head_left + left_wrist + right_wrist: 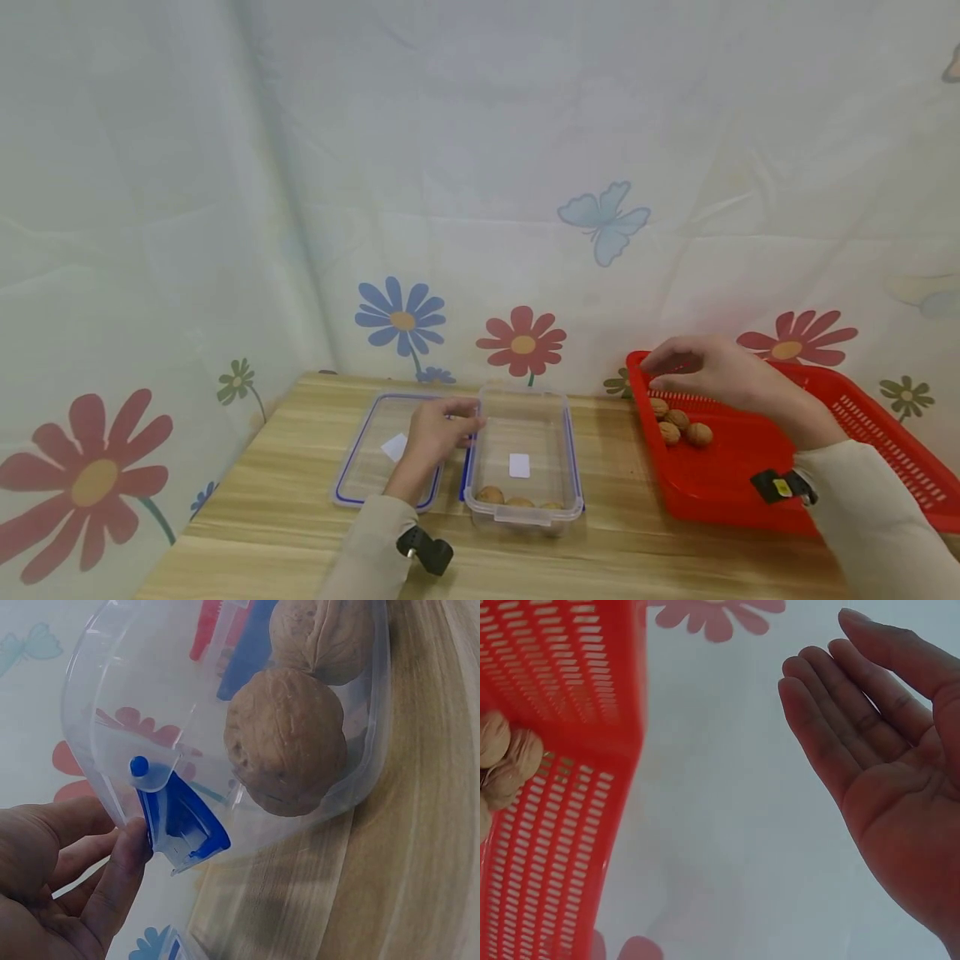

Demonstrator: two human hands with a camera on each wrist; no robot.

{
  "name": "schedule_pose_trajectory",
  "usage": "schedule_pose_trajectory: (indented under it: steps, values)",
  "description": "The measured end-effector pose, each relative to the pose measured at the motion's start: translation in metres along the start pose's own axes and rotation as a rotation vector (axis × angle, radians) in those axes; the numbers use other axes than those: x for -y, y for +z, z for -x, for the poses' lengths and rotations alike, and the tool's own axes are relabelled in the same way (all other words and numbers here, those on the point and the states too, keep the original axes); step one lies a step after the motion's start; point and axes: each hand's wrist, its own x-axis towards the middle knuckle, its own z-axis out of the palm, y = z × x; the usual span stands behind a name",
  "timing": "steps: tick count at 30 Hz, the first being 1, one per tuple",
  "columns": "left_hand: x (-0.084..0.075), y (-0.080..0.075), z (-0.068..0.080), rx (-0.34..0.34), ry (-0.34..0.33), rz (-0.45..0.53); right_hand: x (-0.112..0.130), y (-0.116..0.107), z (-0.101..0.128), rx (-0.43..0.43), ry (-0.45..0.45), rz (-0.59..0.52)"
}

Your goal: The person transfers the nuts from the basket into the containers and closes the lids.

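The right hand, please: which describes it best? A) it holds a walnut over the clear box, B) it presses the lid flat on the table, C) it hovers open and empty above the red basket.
C: the right hand shows a bare, open palm, and hangs above the red basket near the walnuts.

- Head cam looks forward and down over the table (300, 500) – widest view.
- Left wrist cam sits right up against the box (135, 712), also in the head view.
- Right wrist cam faces the palm and the tray (562, 690) corner – close.
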Motion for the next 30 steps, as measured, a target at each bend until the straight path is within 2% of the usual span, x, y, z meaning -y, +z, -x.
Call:
schedule_pose_trajectory:
  steps: [16, 30]
  values:
    - [0.0, -0.001, 0.001, 0.002, 0.016, 0.001, -0.058, -0.003, -0.006, 0.044, 0.134, -0.021]
    - [-0.001, -0.001, 0.0, -0.004, 0.011, -0.01, -0.098, 0.001, -0.005, 0.114, 0.197, -0.081]
